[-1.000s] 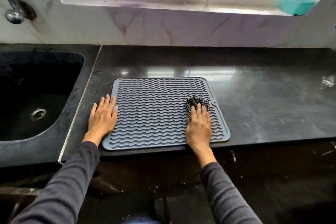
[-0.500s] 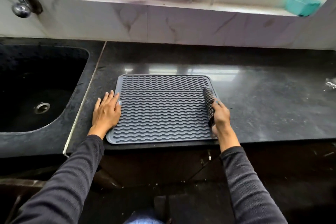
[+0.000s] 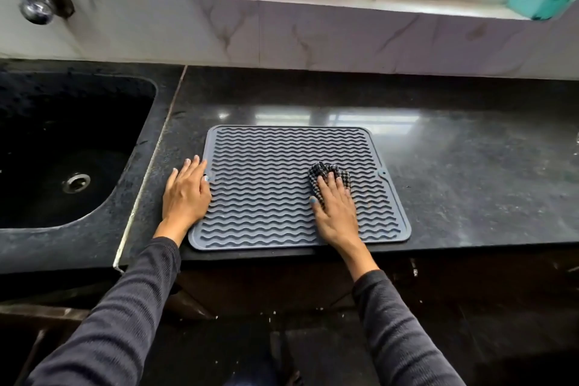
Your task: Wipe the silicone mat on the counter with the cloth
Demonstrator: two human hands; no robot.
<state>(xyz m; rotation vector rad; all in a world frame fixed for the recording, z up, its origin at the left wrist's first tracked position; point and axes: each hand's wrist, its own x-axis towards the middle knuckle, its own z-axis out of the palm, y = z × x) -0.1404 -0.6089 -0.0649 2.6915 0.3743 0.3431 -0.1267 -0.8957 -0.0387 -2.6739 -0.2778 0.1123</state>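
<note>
The grey mat (image 3: 282,185) lies flat on the dark counter (image 3: 470,166), near its front edge, with its long side running left to right. The right hand (image 3: 335,210) presses the checked cloth (image 3: 326,174) onto the mat's right half with straight fingers. The left hand (image 3: 185,194) rests flat on the mat's left edge. Most of the unwiped-looking mat lies left of the cloth, so the next wipe likely goes that way.

We see a dark, speckled stone tabletop (image 3: 454,172) with a black sink (image 3: 62,150) sunk into its left part. A grey ridged silicone mat (image 3: 266,166) lies flat on it near the front edge, and our left hand (image 3: 185,194) rests partly on the stone beside the mat.
</note>
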